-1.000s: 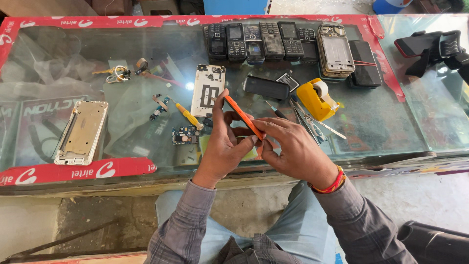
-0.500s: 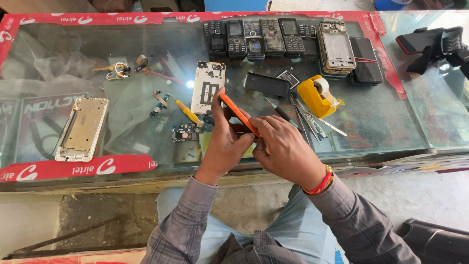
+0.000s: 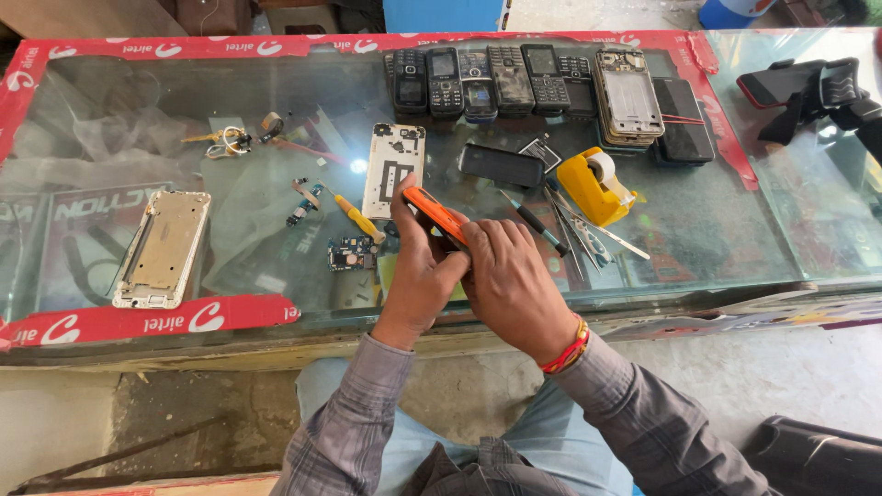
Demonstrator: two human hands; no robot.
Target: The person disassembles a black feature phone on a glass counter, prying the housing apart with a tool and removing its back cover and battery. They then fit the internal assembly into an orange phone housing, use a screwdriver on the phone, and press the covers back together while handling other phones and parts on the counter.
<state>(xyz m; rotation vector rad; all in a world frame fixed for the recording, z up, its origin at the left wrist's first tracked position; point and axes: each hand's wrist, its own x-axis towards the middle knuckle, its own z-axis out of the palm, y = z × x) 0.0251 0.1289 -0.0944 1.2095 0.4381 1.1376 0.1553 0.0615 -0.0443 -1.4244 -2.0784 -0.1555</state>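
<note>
Both my hands hold an orange phone (image 3: 434, 213) tilted on edge above the glass counter (image 3: 230, 138). My left hand (image 3: 418, 271) grips it from the left with the thumb along its upper side. My right hand (image 3: 514, 280) covers its lower right end, fingers curled over it. A red thread band sits on my right wrist. A small circuit board (image 3: 351, 254) and a yellow-handled screwdriver (image 3: 358, 218) lie just left of my left hand. A white phone back frame (image 3: 394, 170) lies beyond the orange phone.
A row of old keypad phones (image 3: 487, 78) lines the far edge, with a bare phone frame (image 3: 627, 96) and a dark phone (image 3: 683, 119). A yellow tape dispenser (image 3: 593, 186), tweezers (image 3: 588, 234), a black battery (image 3: 502, 165) and a silver phone chassis (image 3: 163, 248) lie around.
My hands and the orange phone have stayed in nearly the same place; my right hand has closed a little further over the phone's lower end.
</note>
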